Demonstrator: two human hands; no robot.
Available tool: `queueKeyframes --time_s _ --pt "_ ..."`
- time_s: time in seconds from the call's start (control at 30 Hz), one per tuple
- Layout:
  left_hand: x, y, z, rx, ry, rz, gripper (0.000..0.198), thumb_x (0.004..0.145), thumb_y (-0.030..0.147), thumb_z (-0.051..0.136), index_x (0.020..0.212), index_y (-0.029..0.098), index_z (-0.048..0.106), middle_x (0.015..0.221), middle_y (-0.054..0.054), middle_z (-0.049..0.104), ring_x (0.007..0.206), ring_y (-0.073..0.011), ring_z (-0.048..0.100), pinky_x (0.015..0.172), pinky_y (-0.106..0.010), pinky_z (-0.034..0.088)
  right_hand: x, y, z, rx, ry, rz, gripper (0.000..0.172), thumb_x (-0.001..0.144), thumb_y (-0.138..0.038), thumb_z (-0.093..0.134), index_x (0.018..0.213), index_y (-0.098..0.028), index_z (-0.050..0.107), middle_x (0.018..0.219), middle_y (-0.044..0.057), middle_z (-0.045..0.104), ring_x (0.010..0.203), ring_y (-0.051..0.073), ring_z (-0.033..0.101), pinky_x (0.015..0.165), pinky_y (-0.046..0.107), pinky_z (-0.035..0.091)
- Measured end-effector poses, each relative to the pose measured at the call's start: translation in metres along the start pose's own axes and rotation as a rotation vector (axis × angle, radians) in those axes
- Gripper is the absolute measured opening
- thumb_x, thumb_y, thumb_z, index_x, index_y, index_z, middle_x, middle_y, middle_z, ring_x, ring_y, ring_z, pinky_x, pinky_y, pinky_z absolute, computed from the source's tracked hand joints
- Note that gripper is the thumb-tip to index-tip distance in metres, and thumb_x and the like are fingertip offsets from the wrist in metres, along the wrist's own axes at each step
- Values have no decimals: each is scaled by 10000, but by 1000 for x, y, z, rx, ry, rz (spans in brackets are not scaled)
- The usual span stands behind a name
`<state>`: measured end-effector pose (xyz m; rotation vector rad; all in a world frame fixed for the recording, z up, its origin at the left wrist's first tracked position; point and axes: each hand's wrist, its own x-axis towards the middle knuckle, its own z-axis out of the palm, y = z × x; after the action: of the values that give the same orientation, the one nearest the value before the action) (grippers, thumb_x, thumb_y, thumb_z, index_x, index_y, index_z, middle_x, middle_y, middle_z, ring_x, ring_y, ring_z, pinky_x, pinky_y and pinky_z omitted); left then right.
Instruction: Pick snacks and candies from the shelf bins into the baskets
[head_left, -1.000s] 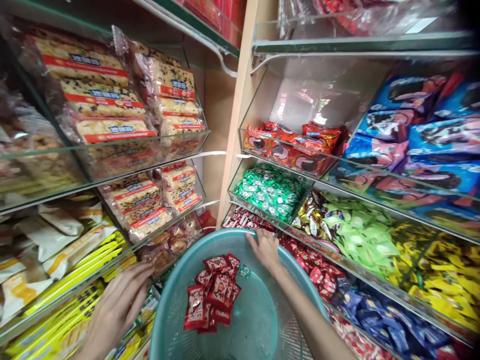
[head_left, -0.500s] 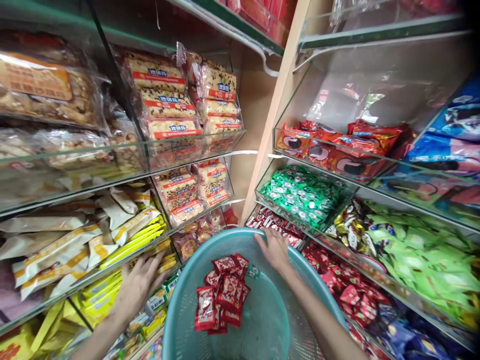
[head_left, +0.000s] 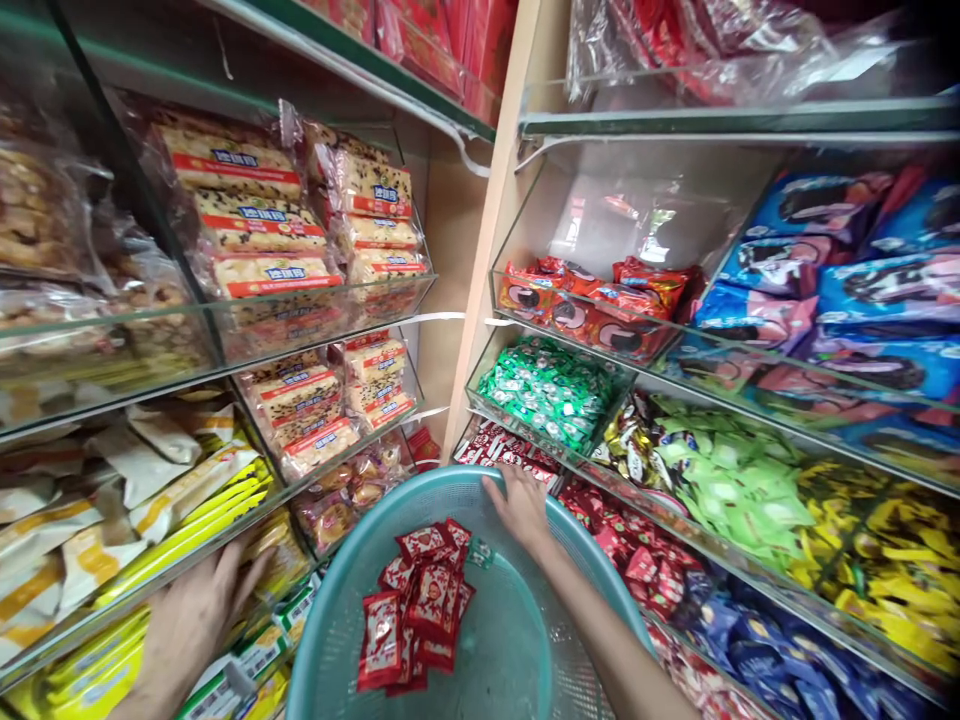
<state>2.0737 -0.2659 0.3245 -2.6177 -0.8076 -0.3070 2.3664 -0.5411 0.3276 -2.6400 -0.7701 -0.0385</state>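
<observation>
A teal plastic basket [head_left: 319,610] stands in front of me with several red candy packets [head_left: 435,598] and a small green packet [head_left: 480,552] inside. My right hand [head_left: 521,508] is closed over the far rim of the basket, its thumb toward the inside. On the left, my left hand [head_left: 196,608] reaches in below a glass shelf edge, fingers stretched and apart, beside yellow packets [head_left: 94,665]. Nothing shows in that hand, though the shelf edge partly covers its fingertips. Golden wrapped snacks [head_left: 276,545] lie just beyond the fingers.
Glass-fronted shelves rise on both sides, meeting at a wooden post [head_left: 484,225]. Wrapped sesame bars [head_left: 262,225] fill the left bins. To the right are green candies [head_left: 547,390], light green packets [head_left: 731,480], blue bags [head_left: 780,250] and yellow candies [head_left: 900,570].
The view has turned to the right and the basket sits slightly further left. My left hand has moved left and down, further in under the shelf edge. My right hand stays on the rim.
</observation>
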Motion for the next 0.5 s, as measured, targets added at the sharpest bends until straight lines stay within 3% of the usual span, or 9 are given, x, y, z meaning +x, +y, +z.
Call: queueKeyframes --time_s 0.17,0.3,0.43,0.5 --pt "-5 0 14 -84 51 45 578 889 437 82 1128 327 597 919 -71 666 847 -312 582 644 -448 447 -1 2 -3 14 5 21 444 928 -468 350 1200 -179 551 1187 113 598 1115 284 496 934 431 323" --pt "-10 6 15 -163 67 92 526 886 410 102 1211 430 515 1084 1 655 921 -309 545 749 -505 423 -1 2 -3 20 4 35 434 928 -457 360 1199 -180 554 1198 113 590 1116 287 495 938 440 323" --pt "-12 11 8 -131 33 75 526 904 357 154 1236 293 558 1095 -87 646 891 -316 553 765 -509 424 1 3 -2 28 5 39 430 926 -456 369 1202 -181 552 1205 109 590 1126 281 492 951 425 315" --pt "-13 12 9 -236 67 65 502 901 354 219 1250 234 560 1133 -140 627 903 -335 559 781 -532 418 2 4 -1 30 10 43 430 925 -461 369 1201 -186 552 1223 111 581 1138 279 486 960 422 306"
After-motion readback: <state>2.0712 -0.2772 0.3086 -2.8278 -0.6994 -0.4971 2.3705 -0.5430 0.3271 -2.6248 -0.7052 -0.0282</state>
